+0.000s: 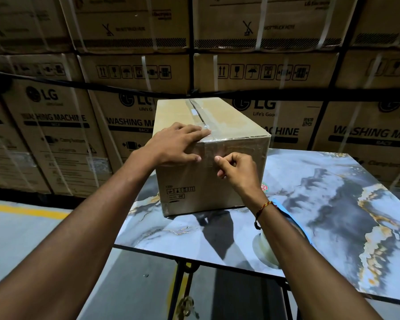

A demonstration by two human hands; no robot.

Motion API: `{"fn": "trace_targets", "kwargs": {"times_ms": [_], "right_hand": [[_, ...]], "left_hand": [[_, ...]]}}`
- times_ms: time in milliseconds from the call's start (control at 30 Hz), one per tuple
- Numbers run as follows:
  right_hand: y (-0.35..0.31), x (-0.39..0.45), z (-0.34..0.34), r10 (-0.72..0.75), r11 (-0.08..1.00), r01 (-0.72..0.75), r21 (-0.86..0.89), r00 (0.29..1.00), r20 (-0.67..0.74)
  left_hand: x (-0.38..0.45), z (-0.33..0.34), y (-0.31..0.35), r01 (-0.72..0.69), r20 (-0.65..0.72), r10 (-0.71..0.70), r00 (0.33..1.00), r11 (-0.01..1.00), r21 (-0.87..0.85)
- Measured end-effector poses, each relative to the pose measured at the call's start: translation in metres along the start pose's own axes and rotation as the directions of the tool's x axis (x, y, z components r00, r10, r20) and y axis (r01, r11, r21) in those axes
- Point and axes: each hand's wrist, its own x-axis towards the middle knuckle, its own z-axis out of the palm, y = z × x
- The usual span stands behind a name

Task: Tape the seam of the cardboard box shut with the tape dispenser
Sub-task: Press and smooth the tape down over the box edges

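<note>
Behind, cartons (56, 125) read "LG WASHING MACHINE"; hands press box (208, 181) tape (201, 112).

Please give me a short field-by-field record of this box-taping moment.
box: cardboard box standing on the marble-patterned table
seam: clear tape along the top seam, running over the near edge
left hand: left hand pressed flat on the box's near top corner
right hand: right hand curled against the front face, pressing the tape end
dispenser: blue-handled tape dispenser lying on the table, partly hidden by the right forearm
background: stacked washing machine cartons
</note>
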Motion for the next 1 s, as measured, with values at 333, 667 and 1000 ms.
{"fn": "trace_targets", "kwargs": {"times_ms": [333,667,1000], "right_hand": [[0.007,-0.001,-0.012,-0.010,0.941,-0.004,-0.337,0.999,-0.040],[-0.010,0.008,-0.032,-0.632,0.603,0.441,-0.664,0.773,-0.061],[-0.005,0.052,-0.014,-0.693,0.453,0.499,-0.739,0.719,0.061]], "left_hand": [[-0.005,0.001,0.007,0.058,-0.047,-0.058,0.997,0.998,-0.002],[-0.009,0.005,-0.023,0.271,-0.106,-0.296,0.949,0.941,-0.201],[-0.009,0.015,-0.019,0.328,-0.195,-0.385,0.902,0.905,-0.270]]}}
